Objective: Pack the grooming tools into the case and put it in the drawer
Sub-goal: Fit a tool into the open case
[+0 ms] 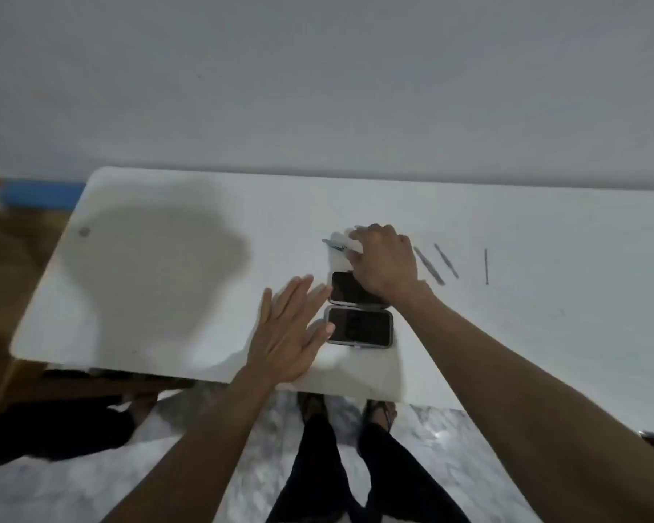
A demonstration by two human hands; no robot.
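Observation:
An open dark case (358, 326) lies on the white table (167, 296), its two halves flat, one beyond the other. My right hand (384, 262) reaches over the far half and closes its fingers on a small grooming tool (337, 244) just beyond the case; the tool is blurred and partly hidden by the fingers. My left hand (287, 334) lies flat with fingers spread beside the case's left edge, its thumb touching the near half. Three thin metal tools lie to the right: a file (429, 266), a second stick (446, 260) and a thin pin (486, 266).
The table stands against a plain wall. Its near edge runs just above my legs and sandalled feet (378, 409) on a marbled floor. A dark shadow covers the table's left part. A wooden surface and a blue object (42, 194) sit at the far left.

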